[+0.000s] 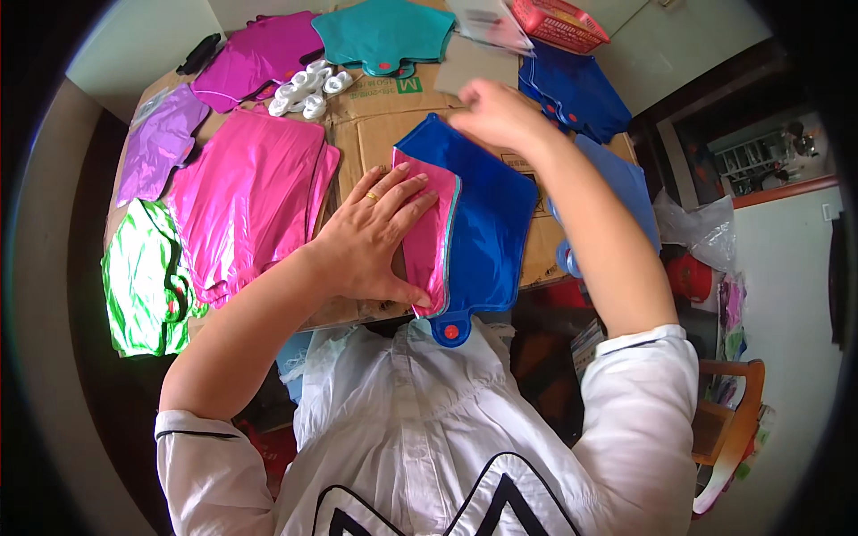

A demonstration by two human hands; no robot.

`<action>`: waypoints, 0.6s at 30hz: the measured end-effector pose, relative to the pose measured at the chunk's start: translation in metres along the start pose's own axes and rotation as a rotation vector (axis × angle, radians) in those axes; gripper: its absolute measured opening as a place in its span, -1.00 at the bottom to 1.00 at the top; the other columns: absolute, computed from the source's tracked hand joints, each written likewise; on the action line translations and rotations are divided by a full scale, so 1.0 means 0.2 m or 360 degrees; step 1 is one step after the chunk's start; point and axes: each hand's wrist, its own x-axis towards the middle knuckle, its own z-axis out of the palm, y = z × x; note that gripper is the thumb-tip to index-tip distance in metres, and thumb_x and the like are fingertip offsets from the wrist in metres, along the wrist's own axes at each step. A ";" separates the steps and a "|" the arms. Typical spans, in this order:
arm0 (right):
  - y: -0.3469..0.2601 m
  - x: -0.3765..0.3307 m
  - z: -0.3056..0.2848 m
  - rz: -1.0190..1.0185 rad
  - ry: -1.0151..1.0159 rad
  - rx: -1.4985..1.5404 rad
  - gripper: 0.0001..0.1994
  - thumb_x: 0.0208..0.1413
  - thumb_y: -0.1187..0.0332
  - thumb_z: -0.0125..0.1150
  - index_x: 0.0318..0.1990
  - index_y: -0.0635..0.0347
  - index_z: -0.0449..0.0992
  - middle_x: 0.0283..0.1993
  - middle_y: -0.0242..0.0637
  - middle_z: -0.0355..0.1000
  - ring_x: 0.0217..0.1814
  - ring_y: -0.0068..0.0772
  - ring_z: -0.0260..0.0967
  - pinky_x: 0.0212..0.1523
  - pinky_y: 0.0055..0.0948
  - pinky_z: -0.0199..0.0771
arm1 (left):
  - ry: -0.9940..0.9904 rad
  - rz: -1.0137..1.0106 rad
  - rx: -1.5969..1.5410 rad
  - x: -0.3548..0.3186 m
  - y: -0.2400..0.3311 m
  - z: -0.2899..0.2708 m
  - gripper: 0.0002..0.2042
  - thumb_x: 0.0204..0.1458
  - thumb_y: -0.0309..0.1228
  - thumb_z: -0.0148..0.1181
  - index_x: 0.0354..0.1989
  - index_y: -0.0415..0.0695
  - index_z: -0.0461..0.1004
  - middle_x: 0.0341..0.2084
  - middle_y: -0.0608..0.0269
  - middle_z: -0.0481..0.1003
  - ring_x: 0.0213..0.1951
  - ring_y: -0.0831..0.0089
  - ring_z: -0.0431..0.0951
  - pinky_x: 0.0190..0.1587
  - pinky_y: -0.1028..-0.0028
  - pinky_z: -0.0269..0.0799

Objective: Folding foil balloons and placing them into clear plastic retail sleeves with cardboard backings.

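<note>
A flat, shiny blue foil piece (492, 205) lies in front of me, its rounded tab with a red dot hanging at the table's near edge. On its left part rests a narrow pink foil panel (427, 223) with a thin light-teal edge. My left hand (384, 223), with a ring on one finger, lies spread over the pink panel, fingers apart, thumb near its lower end. Just beyond the blue piece's far edge, my right hand (496, 116) is bent with its fingers curled together. What those fingers hold, if anything, is hidden. A grey-brown card (474, 64) lies by them.
Cardboard (357, 125) covers the table. Left are pink (250, 196), purple (156, 143) and green (138, 277) foil pieces. Farther back lie magenta (259, 58) and teal (384, 36) ones, white rolls (308, 89) and a red basket (559, 25). Blue pieces (576, 89) lie right.
</note>
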 end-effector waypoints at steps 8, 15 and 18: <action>0.22 -0.32 -0.06 0.0222 -0.0355 -0.0022 -0.33 -0.23 0.15 0.49 0.01 0.40 0.39 -0.08 0.02 0.46 -0.03 -0.15 0.45 -0.02 -0.32 0.44 | -0.0023 -0.0017 -0.0002 0.01 0.01 -0.02 0.19 -0.48 0.39 0.32 0.35 -0.13 0.09 0.29 0.02 0.14 0.41 0.08 -0.02 0.44 0.07 -0.23; 0.10 -0.36 -0.09 0.0377 -0.0622 -0.0034 -0.51 -0.21 0.26 0.39 -0.12 0.40 0.47 -0.20 0.05 0.51 -0.15 -0.11 0.49 -0.10 -0.31 0.45 | -0.0046 -0.0026 -0.0008 0.00 0.00 -0.02 0.18 -0.44 0.40 0.29 0.36 -0.13 0.09 0.31 0.03 0.12 0.42 0.08 -0.05 0.44 0.07 -0.26; 0.15 -0.41 -0.05 0.0324 -0.0500 0.0307 -0.60 -0.21 0.31 0.36 -0.20 0.40 0.51 -0.31 -0.08 0.52 -0.28 -0.26 0.49 -0.20 -0.35 0.45 | -0.0039 -0.0009 -0.0006 0.00 0.00 -0.02 0.18 -0.42 0.42 0.25 0.36 -0.14 0.09 0.31 0.01 0.12 0.41 0.08 -0.04 0.44 0.07 -0.27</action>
